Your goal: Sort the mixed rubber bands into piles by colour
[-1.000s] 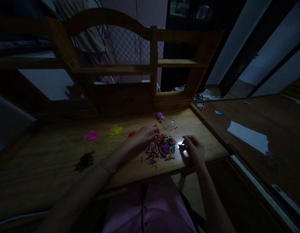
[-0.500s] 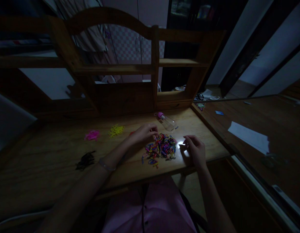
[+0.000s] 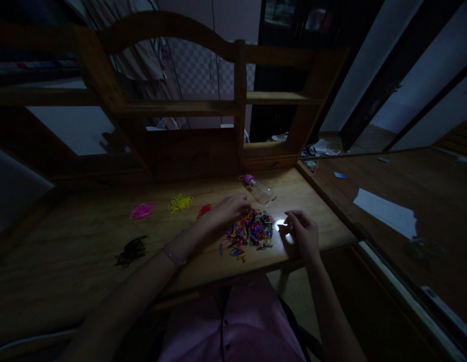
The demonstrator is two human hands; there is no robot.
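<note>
A mixed pile of coloured hair elastics (image 3: 254,232) lies on the wooden desk (image 3: 286,281). My left hand (image 3: 235,207) is over the pile's far left edge, its fingers curled together; whatever they pinch is too small or hidden to make out. To the right of the pile, my right hand (image 3: 304,231) rests by a bright light spot, fingers half bent and apart, with nothing visible in them. Single-colour heaps lie to the left: red elastics (image 3: 204,210), yellow elastics (image 3: 179,203), pink elastics (image 3: 142,211) and black elastics (image 3: 131,250). Something bluish shows partly behind my left forearm.
A clear bottle with a purple cap (image 3: 260,190) lies on its side behind the pile. A wooden shelf unit (image 3: 191,108) stands along the desk's back. On the brown surface to the right are white papers (image 3: 386,212) and a small blue card (image 3: 339,175).
My left hand has shifted slightly right over the pile and its fingers have curled in more. More of the red heap shows now. My right hand has hardly moved.
</note>
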